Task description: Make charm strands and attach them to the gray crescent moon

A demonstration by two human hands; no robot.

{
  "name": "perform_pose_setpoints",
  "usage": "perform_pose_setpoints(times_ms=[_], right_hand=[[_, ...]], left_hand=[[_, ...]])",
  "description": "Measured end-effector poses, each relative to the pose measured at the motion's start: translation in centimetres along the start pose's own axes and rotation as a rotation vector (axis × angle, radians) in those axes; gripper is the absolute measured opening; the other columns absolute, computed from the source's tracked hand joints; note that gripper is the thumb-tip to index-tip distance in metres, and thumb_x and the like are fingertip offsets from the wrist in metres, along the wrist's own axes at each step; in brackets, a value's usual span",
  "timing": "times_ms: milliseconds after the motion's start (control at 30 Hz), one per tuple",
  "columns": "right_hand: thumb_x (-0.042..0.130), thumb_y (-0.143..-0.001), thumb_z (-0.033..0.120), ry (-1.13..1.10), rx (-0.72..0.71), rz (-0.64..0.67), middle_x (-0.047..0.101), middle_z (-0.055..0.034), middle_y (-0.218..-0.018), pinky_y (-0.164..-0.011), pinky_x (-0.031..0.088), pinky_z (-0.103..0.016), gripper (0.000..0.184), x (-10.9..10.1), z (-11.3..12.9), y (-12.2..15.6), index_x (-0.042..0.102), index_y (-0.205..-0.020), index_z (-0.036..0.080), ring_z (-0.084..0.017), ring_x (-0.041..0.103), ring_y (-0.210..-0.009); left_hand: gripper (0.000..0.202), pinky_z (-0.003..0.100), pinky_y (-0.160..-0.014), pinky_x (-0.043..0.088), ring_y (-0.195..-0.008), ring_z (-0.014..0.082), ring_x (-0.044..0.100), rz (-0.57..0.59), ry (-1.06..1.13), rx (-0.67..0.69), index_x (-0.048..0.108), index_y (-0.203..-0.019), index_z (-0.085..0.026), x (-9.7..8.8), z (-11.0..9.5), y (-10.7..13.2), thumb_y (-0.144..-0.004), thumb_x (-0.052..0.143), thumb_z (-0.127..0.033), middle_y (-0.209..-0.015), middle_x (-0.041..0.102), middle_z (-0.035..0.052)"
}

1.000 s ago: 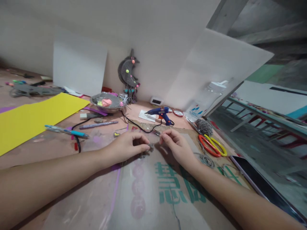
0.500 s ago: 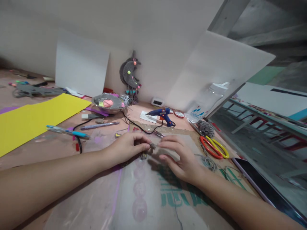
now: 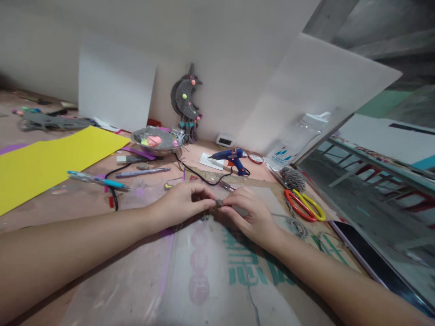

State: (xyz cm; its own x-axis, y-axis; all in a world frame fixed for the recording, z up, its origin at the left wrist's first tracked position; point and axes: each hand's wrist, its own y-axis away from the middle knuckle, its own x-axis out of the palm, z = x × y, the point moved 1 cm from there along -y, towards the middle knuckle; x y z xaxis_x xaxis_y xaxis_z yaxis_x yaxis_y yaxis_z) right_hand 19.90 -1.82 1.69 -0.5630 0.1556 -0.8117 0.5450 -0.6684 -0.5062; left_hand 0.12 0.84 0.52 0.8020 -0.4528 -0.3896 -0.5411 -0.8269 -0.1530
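Observation:
My left hand (image 3: 180, 201) pinches a small grey-brown piece (image 3: 219, 203) between thumb and forefinger, over a plastic sheet (image 3: 183, 290). From the other side my right hand (image 3: 253, 215) closes its thumb and fingertips on the same piece. Its exact kind is too small to make out. Just below the fingertips hang or lie some small dark and yellowish bits (image 3: 204, 218), partly hidden. To the right of my right hand, grey yarn (image 3: 299, 227) lies in loose loops beside scissors with red and yellow handles (image 3: 301, 206).
A blue glue gun (image 3: 233, 157) stands behind my hands, its black cord trailing left. Around lie a yarn ball (image 3: 292, 179), a phone (image 3: 377, 267), pens (image 3: 98, 180), a metal bowl (image 3: 158, 147), yellow sheet (image 3: 57, 165) and a clear bottle (image 3: 295, 140). A moon ornament (image 3: 186, 102) leans behind.
My right hand has moved left and closed its fingertips on the small piece; before, its fingers were spread apart. My left hand keeps its pinch. The view has shifted slightly.

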Motion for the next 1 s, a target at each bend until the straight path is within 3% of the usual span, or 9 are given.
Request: perform_pose_setpoints(times_ms=[67,233,367,433,733,800,900,1000], right_hand=[[0.056,-0.088,0.028,-0.013,0.011,0.006,0.063,-0.0039,-0.074,-0.071,0.045,-0.033,0.011,0.13,-0.07,-0.04,0.064,-0.083,0.021,-0.017,0.057,-0.073],[0.056,-0.087,0.025,-0.114,0.094,-0.01,0.064,-0.003,-0.074,-0.071,0.047,-0.032,0.011,0.19,0.01,-0.24,0.063,-0.079,0.021,-0.016,0.059,-0.073],[0.055,-0.087,0.023,-0.165,0.106,-0.016,0.064,-0.0026,-0.074,-0.07,0.047,-0.031,0.011,0.14,0.08,-0.29,0.063,-0.079,0.02,-0.016,0.059,-0.072],[0.056,-0.086,0.022,-0.182,0.103,-0.016,0.064,-0.0024,-0.073,-0.07,0.047,-0.03,0.01,0.12,0.06,-0.27,0.063,-0.079,0.02,-0.016,0.059,-0.072],[0.056,-0.086,0.022,-0.203,0.105,0.0,0.063,-0.0021,-0.073,-0.069,0.047,-0.03,0.01,0.12,0.02,-0.28,0.063,-0.079,0.02,-0.015,0.059,-0.072],[0.056,-0.086,0.022,-0.191,0.117,0.001,0.063,-0.0022,-0.074,-0.07,0.046,-0.03,0.01,0.13,0.05,-0.29,0.063,-0.079,0.02,-0.015,0.059,-0.073],[0.057,-0.086,0.023,-0.169,0.124,-0.007,0.062,-0.002,-0.073,-0.071,0.046,-0.03,0.011,0.14,0.03,-0.28,0.061,-0.077,0.02,-0.015,0.058,-0.072],[0.056,-0.087,0.024,-0.13,0.116,-0.025,0.062,-0.0019,-0.073,-0.071,0.046,-0.03,0.011,0.13,-0.04,-0.25,0.061,-0.078,0.02,-0.015,0.058,-0.072]], left_hand=[[0.013,0.022,-0.065,0.048,-0.072,0.0132,0.062,0.001,-0.004,0.021,0.067,-0.085,-0.016,0.08,0.11,0.06,-0.081,0.058,-0.025,-0.079,0.069,0.0021],[0.029,0.024,-0.068,0.049,-0.073,0.0129,0.062,-0.066,-0.058,0.146,0.06,-0.112,-0.022,0.08,0.22,0.45,-0.084,0.057,-0.025,-0.086,0.068,0.001],[0.025,0.028,-0.083,0.044,-0.089,0.0158,0.061,-0.083,-0.289,0.354,0.065,-0.109,-0.027,-0.07,-0.04,0.66,-0.087,0.055,-0.024,-0.098,0.071,0.0006],[0.024,0.028,-0.085,0.042,-0.09,0.0158,0.061,-0.079,-0.332,0.396,0.066,-0.108,-0.027,-0.1,-0.07,0.67,-0.088,0.054,-0.023,-0.099,0.071,0.0001],[0.018,0.027,-0.084,0.044,-0.088,0.0154,0.061,-0.098,-0.294,0.346,0.071,-0.098,-0.024,-0.01,0.01,0.63,-0.086,0.057,-0.025,-0.093,0.072,0.0009],[0.027,0.027,-0.082,0.045,-0.084,0.0147,0.061,-0.096,-0.24,0.289,0.066,-0.111,-0.025,0.08,0.03,0.66,-0.086,0.057,-0.025,-0.092,0.071,0.0009],[0.054,0.026,-0.076,0.048,-0.076,0.0124,0.06,-0.08,-0.116,0.2,0.04,-0.138,-0.029,0.24,0.06,0.73,-0.086,0.055,-0.024,-0.087,0.066,-0.0013],[0.06,0.026,-0.075,0.049,-0.079,0.0128,0.06,-0.071,-0.037,0.167,0.033,-0.14,-0.029,0.26,-0.07,0.83,-0.085,0.056,-0.026,-0.089,0.063,-0.0014]])
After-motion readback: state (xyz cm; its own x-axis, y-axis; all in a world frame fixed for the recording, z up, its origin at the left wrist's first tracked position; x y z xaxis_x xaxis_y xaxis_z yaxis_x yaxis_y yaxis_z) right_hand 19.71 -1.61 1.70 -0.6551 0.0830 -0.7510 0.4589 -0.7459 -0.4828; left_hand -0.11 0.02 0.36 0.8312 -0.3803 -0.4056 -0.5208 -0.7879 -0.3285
